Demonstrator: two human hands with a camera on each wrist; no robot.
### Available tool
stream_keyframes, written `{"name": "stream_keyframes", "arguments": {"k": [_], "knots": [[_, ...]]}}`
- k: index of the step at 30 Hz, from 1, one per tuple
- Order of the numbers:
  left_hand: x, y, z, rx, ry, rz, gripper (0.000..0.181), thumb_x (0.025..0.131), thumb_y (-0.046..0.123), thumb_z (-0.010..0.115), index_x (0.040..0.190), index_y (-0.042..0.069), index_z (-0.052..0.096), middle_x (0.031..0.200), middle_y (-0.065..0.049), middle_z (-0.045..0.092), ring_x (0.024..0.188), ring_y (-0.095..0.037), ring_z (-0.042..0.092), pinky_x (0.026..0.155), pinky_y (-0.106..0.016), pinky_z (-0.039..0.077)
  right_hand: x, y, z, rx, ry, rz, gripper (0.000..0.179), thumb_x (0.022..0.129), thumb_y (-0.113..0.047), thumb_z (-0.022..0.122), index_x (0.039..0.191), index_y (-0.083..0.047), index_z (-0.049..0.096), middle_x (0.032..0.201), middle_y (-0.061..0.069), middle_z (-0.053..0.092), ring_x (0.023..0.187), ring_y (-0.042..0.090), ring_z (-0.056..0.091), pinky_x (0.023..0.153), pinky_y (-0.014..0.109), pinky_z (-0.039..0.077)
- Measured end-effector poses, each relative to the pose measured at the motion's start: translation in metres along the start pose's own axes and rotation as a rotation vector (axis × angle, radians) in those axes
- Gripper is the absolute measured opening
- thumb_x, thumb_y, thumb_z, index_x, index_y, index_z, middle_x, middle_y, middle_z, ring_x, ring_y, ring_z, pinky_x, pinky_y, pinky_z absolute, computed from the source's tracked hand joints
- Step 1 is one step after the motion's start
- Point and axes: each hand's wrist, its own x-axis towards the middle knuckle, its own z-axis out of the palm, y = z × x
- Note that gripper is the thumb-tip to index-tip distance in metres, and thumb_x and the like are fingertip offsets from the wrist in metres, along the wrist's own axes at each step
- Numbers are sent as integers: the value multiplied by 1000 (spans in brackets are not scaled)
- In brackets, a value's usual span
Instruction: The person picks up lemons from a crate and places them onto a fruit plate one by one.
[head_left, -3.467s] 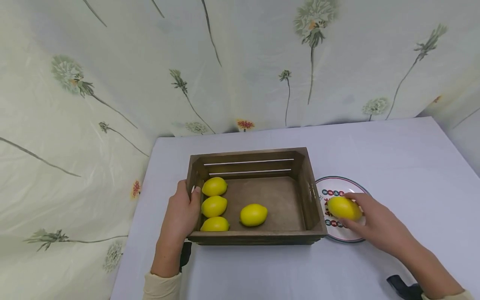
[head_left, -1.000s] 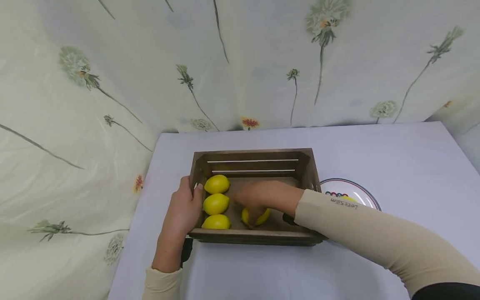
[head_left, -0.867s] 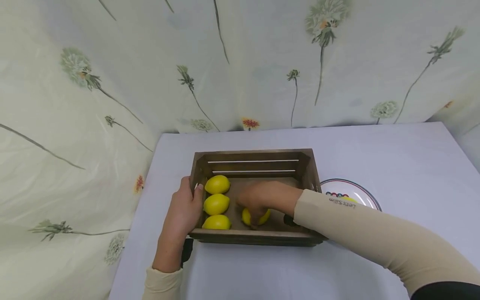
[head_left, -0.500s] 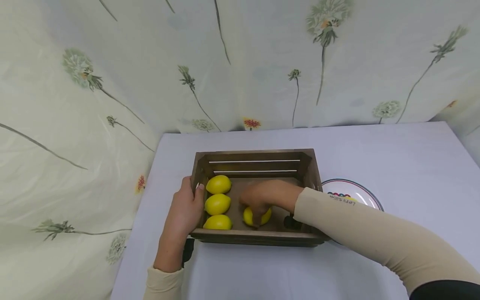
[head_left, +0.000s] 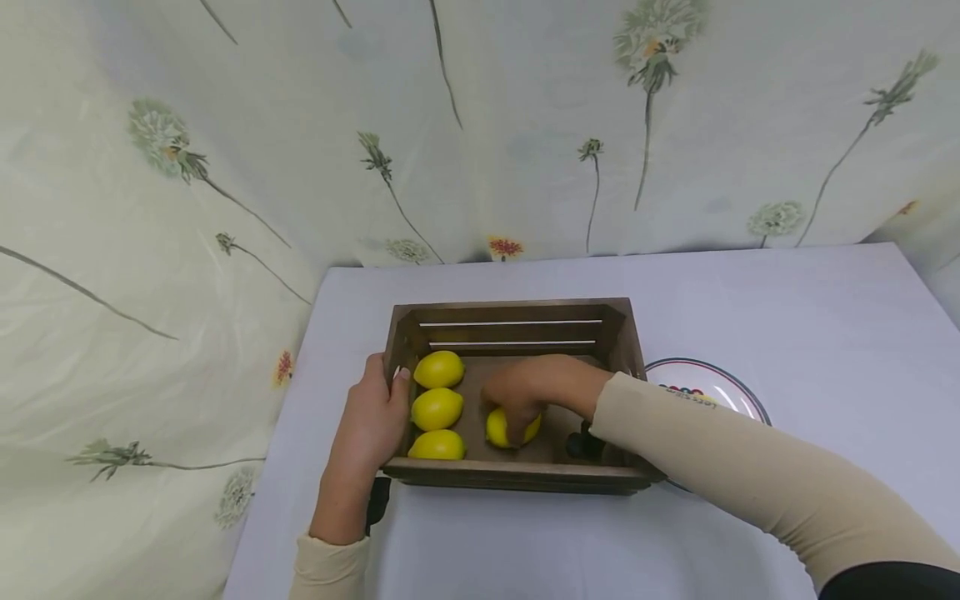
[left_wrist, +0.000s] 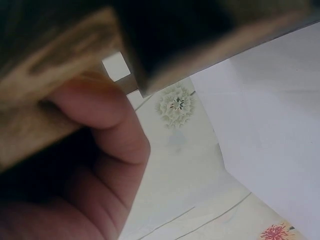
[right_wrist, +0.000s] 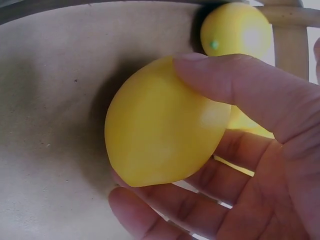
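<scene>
A brown slatted wooden crate [head_left: 525, 477] stands on the table. My left hand [head_left: 375, 417] grips its left side wall, thumb over the rim; in the left wrist view, fingers [left_wrist: 107, 115] curl under a slat. Inside, three lemons form a column: a back lemon [head_left: 438, 369], a middle lemon [head_left: 437, 409] and a front lemon [head_left: 438, 445]. To their right, my right hand [head_left: 536, 387] holds a fourth lemon [head_left: 496, 427], close over the crate floor. The right wrist view shows the thumb on top of this lemon [right_wrist: 160, 125] and fingers curled beneath.
Right of the crate lies a white plate [head_left: 735, 392] with a dark and red rim. A sliver of yellow shows on it behind my right sleeve [head_left: 750, 458]. White cloth covers the table [head_left: 810, 308], and a floral curtain [head_left: 510, 108] hangs behind.
My right hand has let go of the lemon at the plate and moved left into the crate, taking hold of the lemon there. The left hand keeps its grip on the crate.
</scene>
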Motion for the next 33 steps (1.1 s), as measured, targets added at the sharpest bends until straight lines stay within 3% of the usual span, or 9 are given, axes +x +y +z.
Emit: {"name": "stream_keyframes", "arguments": {"k": [6,10,16,20,26,29,33], "knots": [[0,0,1,-6,-1,-5,46,111,27,48,147,-1,41,132,-24,66,95,-33,70,82,-55,61,0,1,-2,-5,16,-21,46,83,-20,88,126,-16,72,105,-5,64,96,18,58,89,37,53],[-1,-1,1,-4,2,-5,46,111,27,48,147,-1,42,131,-23,67,92,-32,70,80,-52,62,0,-1,-4,-3,47,-36,41,84,-18,86,123,-15,71,102,-3,63,93,19,58,84,37,52],[-1,-1,1,-5,-1,-3,46,111,27,48,147,-1,41,130,-23,67,91,-32,70,81,-53,62,-4,-12,-8,-15,85,-89,21,85,-15,82,102,-17,71,87,-3,60,79,17,54,71,32,48],[0,-1,1,-7,0,1,46,111,27,49,147,-1,42,129,-23,67,92,-32,70,81,-54,61,-10,-19,-8,-22,118,-140,20,84,-14,83,96,-15,67,81,-3,59,73,15,52,67,31,47],[1,-2,1,-11,3,12,46,111,27,49,146,-1,42,130,-24,67,94,-33,70,81,-55,61,-25,-22,-9,-42,185,-166,36,84,-16,86,115,-13,68,87,-6,63,76,14,55,69,30,50],[1,-2,1,-2,6,13,46,111,27,49,146,-2,42,130,-24,67,96,-34,71,82,-55,61,-37,-21,-12,-42,240,-177,46,84,-20,85,127,-15,67,99,-7,65,83,14,58,75,31,53],[1,-1,0,4,11,15,46,111,27,49,146,-2,42,130,-25,67,97,-35,72,81,-55,61,-58,-16,-16,0,330,-248,49,84,-22,84,130,-20,67,115,-6,64,94,15,59,84,34,53]]}}
